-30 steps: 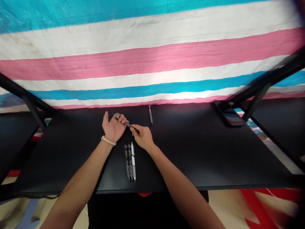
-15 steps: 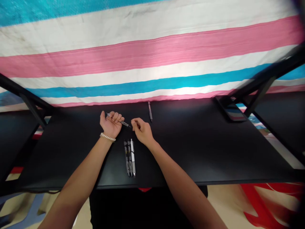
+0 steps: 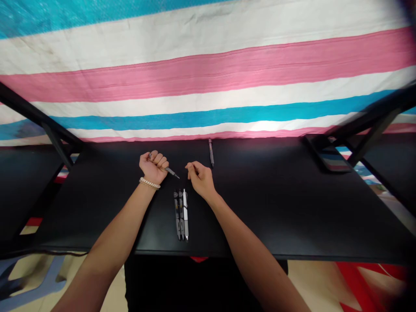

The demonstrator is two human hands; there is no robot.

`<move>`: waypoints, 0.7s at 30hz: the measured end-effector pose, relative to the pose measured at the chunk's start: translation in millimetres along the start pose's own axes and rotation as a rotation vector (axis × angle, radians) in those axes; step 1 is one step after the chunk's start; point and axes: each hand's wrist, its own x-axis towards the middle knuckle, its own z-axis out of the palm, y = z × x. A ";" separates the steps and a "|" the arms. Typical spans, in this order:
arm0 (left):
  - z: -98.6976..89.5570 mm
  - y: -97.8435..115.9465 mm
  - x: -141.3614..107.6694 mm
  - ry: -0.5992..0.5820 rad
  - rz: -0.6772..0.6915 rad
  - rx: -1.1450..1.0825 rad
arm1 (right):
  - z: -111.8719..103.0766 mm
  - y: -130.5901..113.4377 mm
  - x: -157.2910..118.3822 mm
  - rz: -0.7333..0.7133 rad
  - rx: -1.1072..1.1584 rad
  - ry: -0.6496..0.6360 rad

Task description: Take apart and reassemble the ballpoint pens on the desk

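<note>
My left hand [image 3: 154,166], palm up with a beaded bracelet at the wrist, is closed round a grey pen [image 3: 171,172]. The pen's pointed end sticks out to the right, aimed at my right hand [image 3: 200,177]. That hand is curled with thumb and fingertips together, a short gap from the pen's tip; what it pinches, if anything, is hidden. Nearer me, two dark clear-barrelled pens [image 3: 179,216] and a white and grey pen [image 3: 186,214] lie side by side, points towards me. Another slim pen [image 3: 211,152] lies behind my right hand.
The black tabletop [image 3: 266,203] carries all the pens. A dark phone-like slab [image 3: 331,156] rests at its far right by a black metal strut [image 3: 360,134]. A striped sheet [image 3: 208,78] hangs along the back edge. Red stool legs [image 3: 360,286] show below, right.
My left fingers have curled tighter round the pen, and its point tilts further down towards me. The right hand has drawn slightly away from it. The whole view has shifted a little.
</note>
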 end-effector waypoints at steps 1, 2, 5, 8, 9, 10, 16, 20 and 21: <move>0.6 -0.1 -0.4 -0.002 -0.009 0.003 | 0.0 0.0 0.0 -0.001 0.002 0.002; 1.0 -0.2 -0.8 -0.004 -0.015 0.002 | 0.0 -0.1 -0.1 -0.001 0.005 0.003; 1.2 -0.9 -1.2 -0.009 -0.015 -0.009 | -0.5 -0.8 0.0 0.002 0.010 0.005; 0.2 -1.4 -0.7 -0.024 -0.011 -0.013 | -1.1 -1.6 0.0 0.000 0.001 0.007; -0.2 -1.5 -0.5 -0.028 -0.011 -0.013 | -1.3 -1.8 0.0 -0.001 -0.001 0.007; -0.6 -1.6 -0.2 -0.030 -0.011 -0.013 | -1.4 -1.9 0.0 -0.002 -0.003 0.005; -0.8 -2.8 0.8 -0.015 0.010 0.000 | -2.0 -3.8 -0.3 0.005 -0.022 -0.004; 0.6 -3.2 0.9 0.009 0.045 -0.007 | -2.4 -4.5 -0.2 0.009 -0.033 -0.014; 0.9 -3.3 0.9 0.017 0.042 0.000 | -2.4 -4.4 -0.1 0.007 -0.035 -0.014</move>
